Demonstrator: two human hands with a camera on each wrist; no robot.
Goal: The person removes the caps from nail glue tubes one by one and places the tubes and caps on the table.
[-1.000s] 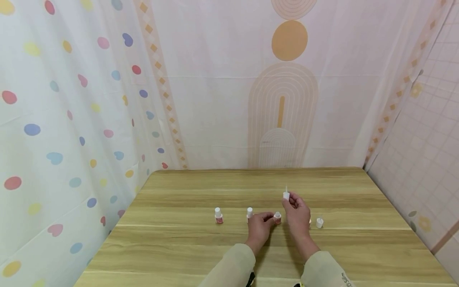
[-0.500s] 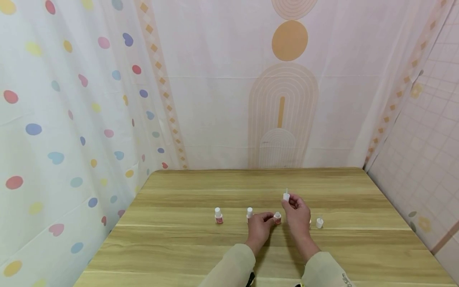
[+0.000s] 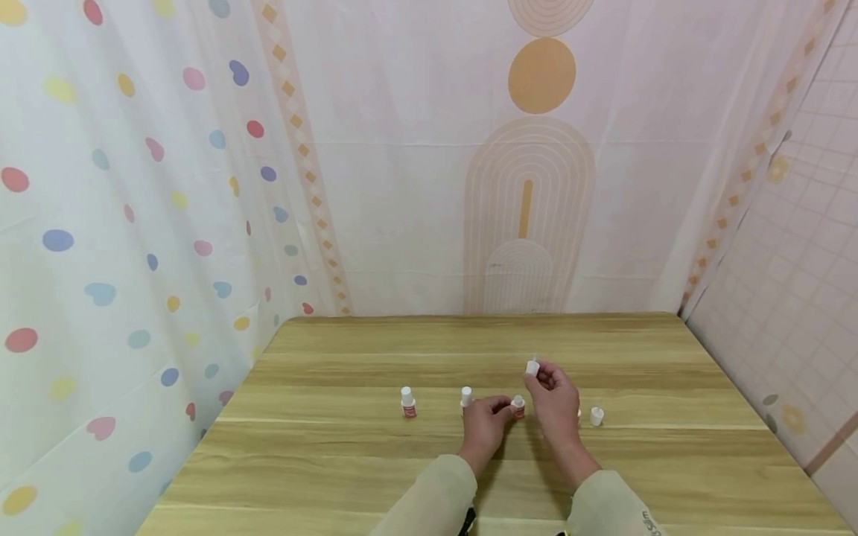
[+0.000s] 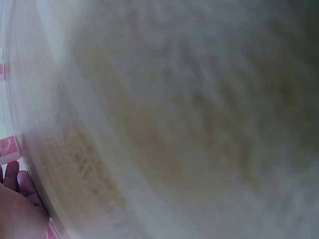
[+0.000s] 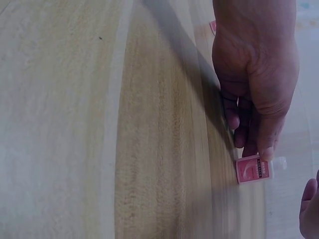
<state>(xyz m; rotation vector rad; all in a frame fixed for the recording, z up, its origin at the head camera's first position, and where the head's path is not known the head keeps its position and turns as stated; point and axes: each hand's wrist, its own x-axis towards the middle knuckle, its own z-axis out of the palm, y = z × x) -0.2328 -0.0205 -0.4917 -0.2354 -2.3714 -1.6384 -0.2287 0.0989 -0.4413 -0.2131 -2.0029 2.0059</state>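
My left hand (image 3: 484, 430) pinches a small white bottle with a red label (image 3: 518, 409) between thumb and fingers. The bottle stands upright on the table, its cap off and its pale neck bare. Up and to the right of it, my right hand (image 3: 558, 402) holds a white brush cap (image 3: 532, 368) by thumb and fingertips, with the thin stem pointing up. In the right wrist view the red label (image 5: 253, 169) faces the camera below the left hand's fingers. A hand (image 4: 20, 209) shows at the left edge of the left wrist view, near a pink-labelled bottle (image 4: 9, 149).
Two capped bottles stand to the left: one apart (image 3: 408, 403), another (image 3: 466, 397) partly behind my left hand. Right of my right hand, another white brush cap (image 3: 596, 417) sits stem up beside a mostly hidden bottle (image 3: 579, 417). Patterned curtains surround the wooden table (image 3: 322, 454).
The right hand has shifted slightly left with the brush cap, which sits a little lower than a second ago. The left hand and its bottle stay in place.
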